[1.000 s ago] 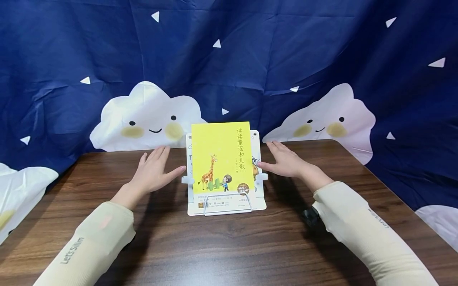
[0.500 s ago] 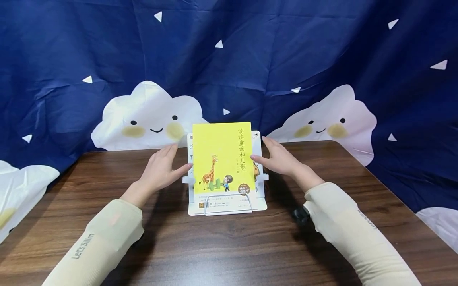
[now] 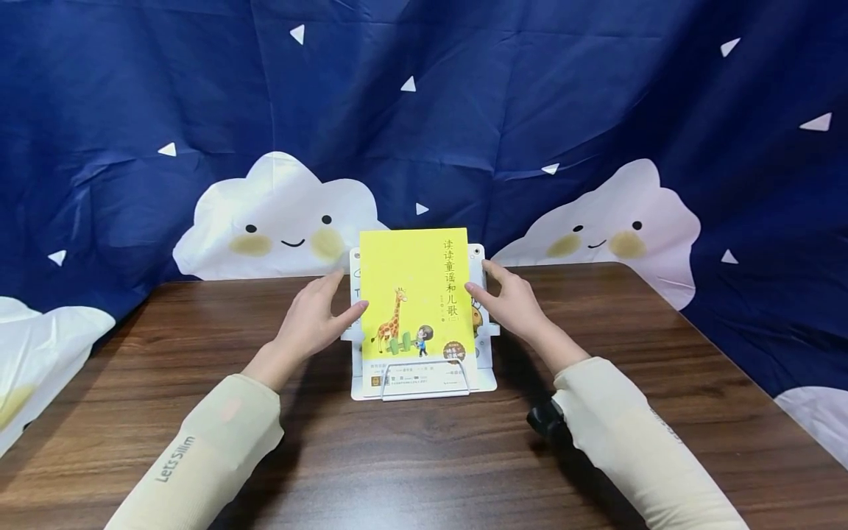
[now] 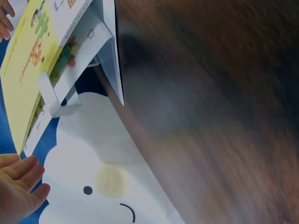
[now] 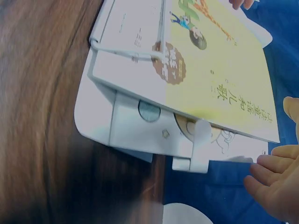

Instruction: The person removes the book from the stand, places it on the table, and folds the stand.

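Observation:
A yellow book (image 3: 411, 265) with a giraffe and a child on its cover leans on a white book stand (image 3: 486, 375). A wire bar (image 3: 425, 397) crosses the cover's bottom. My left hand (image 3: 308, 316) is at the book's left edge, thumb overlapping the cover in the head view, fingers extended beside the stand. Across from it, my right hand (image 3: 517, 303) has its thumb at the right edge and its fingers by the stand's upper corner. In the right wrist view, the fingers (image 5: 268, 170) reach toward the stand's end, loosely bent, with the thumb apart from them.
The stand has a white side clip (image 5: 198, 149) on its right and another (image 4: 56, 100) on its left. It stands on a brown wooden table (image 3: 424, 464). A blue cloth (image 3: 450, 110) with white clouds hangs behind the table's far edge.
Both hands have moved inward, from apart on either side to the book's edges. The book and stand keep their place on the table; the head view has shifted slightly.

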The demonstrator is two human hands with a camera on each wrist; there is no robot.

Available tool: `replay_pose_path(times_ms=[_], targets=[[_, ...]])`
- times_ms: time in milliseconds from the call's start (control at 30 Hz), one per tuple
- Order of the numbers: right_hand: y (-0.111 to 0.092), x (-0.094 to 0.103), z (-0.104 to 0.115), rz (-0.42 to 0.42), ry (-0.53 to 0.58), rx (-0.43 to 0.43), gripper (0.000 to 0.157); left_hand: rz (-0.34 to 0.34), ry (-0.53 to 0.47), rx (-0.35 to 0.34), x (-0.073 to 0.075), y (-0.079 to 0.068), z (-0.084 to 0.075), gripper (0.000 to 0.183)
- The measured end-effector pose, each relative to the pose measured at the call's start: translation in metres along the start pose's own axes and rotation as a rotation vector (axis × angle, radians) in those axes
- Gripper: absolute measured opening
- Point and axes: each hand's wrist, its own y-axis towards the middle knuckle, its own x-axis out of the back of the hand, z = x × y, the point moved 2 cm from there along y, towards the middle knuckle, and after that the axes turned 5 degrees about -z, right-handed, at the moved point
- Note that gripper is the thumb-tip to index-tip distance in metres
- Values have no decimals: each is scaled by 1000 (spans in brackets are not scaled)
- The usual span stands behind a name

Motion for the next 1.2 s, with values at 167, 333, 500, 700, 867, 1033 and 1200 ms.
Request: replay_pose_path(times_ms=[167, 333, 500, 700, 867, 1033, 1200], targets=[[-4, -4, -1, -27, 87, -2, 57, -6, -75, 36, -6, -1, -3, 70], [-7, -7, -2, -56, 173, -27, 55, -19, -159, 51, -8, -2, -5, 63], [-10, -9, -3, -67, 162, -41, 55, -26, -183, 70, -11, -3, -6, 59], [-15, -12, -1, -85, 127, -45, 53, -60, -213, 100, -13, -5, -8, 56], [-20, -16, -1, -73, 165, -47, 51, -73, -254, 117, -16, -7, -10, 54], [-23, -20, 0, -77, 236, -45, 49, -81, -292, 128, -20, -8, -11, 50], [-25, -23, 1, -85, 320, -72, 46, -100, -339, 163, -22, -9, -12, 45]])
